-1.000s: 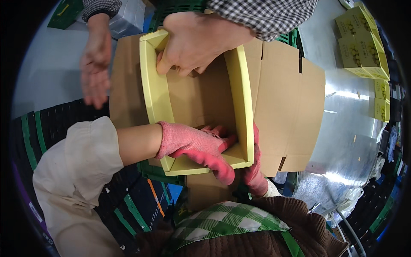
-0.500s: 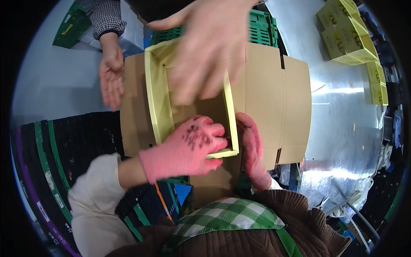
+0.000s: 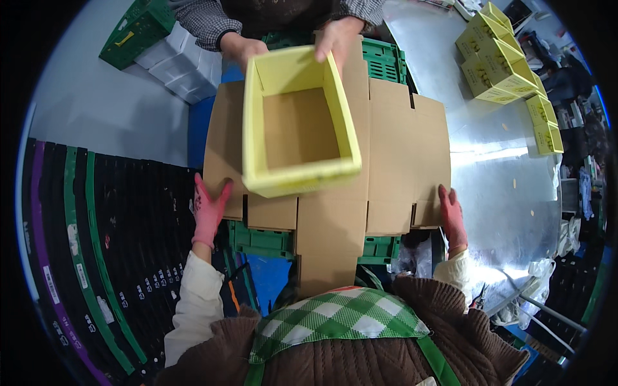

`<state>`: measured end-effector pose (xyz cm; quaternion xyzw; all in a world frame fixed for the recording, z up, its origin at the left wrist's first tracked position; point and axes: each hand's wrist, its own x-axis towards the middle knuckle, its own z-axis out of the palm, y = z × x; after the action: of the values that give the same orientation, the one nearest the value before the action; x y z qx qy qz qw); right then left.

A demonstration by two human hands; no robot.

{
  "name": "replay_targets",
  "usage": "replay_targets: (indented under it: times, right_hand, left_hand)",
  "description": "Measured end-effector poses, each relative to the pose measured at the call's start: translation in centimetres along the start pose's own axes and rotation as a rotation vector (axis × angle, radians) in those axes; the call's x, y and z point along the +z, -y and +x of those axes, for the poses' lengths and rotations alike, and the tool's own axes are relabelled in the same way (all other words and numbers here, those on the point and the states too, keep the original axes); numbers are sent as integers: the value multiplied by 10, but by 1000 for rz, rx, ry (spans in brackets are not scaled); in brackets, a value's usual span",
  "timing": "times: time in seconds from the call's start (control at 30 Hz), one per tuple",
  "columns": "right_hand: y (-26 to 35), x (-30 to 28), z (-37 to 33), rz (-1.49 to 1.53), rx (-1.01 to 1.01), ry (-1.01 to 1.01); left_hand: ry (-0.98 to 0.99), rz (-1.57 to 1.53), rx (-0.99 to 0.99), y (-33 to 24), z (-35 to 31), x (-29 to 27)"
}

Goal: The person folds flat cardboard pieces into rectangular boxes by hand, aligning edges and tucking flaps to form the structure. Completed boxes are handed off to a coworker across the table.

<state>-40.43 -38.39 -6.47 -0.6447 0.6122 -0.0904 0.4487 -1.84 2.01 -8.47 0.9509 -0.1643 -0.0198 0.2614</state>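
In front of you, a co-worker's two hands [image 3: 338, 38] grip the far rim of a yellow box [image 3: 341, 112], holding it over the flat cardboard sheet [image 3: 402, 151] and hiding much of the sheet's middle from you. Your left hand [image 3: 209, 212] is at the sheet's near left side, thumb and fingers spread apart, the thumb lying over the board. Your right hand [image 3: 452, 217] is at the opposite edge, fingertips up against it; whether it pinches the board cannot be told. Under the sheet, a green plastic crate [image 3: 386, 61] shows past the far edge, with more green slotted plastic poking out on your side. Close by your left hand runs a dark ridged stack [image 3: 151, 231] with green and purple bands; farther up on that side are white boxes [image 3: 193, 61] and a tilted green bin [image 3: 138, 35]. To your right the table [image 3: 479, 193] carries a cluster of yellow cartons [image 3: 494, 61] near its far end, and a crumpled clear plastic bag [image 3: 539, 283] sits by grey metal tubes at its near corner. The yellow box is a tapering, open-topped rectangle with smooth thick walls, its near side blurred. The sheet is matt brown, creased and slotted, one narrow flap reaching toward your green-and-white checked apron [image 3: 341, 315]. Your gloves are pink knit, the table shiny bare metal.
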Motion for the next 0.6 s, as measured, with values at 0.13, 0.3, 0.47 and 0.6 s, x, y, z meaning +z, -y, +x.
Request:
replay_targets:
  times: [0.13, 0.3, 0.47, 0.6]
  right_hand:
    - [26, 0, -20, -122, -88, 35]
    - [38, -12, -30, -319, -88, -161]
    - [65, 17, -61, -432, -637, -390]
    - [86, 101, -84, -567, -879, -107]
  left_hand:
    - [177, -40, -103, -4, 17, -20]
    - [90, 103, -29, -53, 21, -61]
    - [-31, 262, 459, -97, -5, -53]
    - [275, 186, 430, -156, -40, -4]
